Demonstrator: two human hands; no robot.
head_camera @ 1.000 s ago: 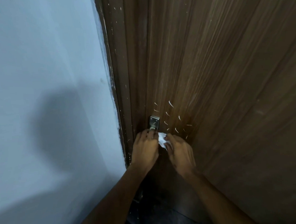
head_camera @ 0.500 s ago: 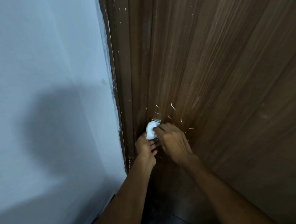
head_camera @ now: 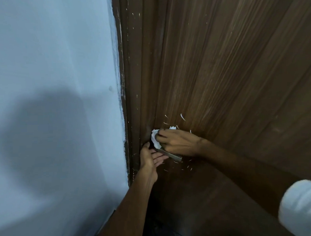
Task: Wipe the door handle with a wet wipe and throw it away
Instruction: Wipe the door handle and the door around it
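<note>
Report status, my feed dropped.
Right hand pressing crumpled white wet wipe on metal lever door handle. Left hand open below. Nothing blocking.

Crumpled white wet wipe (head_camera: pixel 155 139) pressed on metal door handle (head_camera: pixel 170 154)

The pale blue painted wall (head_camera: pixel 53 103) fills the left half of the frame; the dark brown wood-grain door (head_camera: pixel 229 71) fills the right, with the brown wooden door frame (head_camera: pixel 132 83) running between them. Low in the centre, the crumpled white wet wipe (head_camera: pixel 155 138) sits against the door under the right hand (head_camera: pixel 178 142). The flat metal door handle (head_camera: pixel 170 155) juts out below that hand, just right of the left hand (head_camera: pixel 150 161). A white rolled sleeve (head_camera: pixel 302 208) occupies the lower right corner.
</note>
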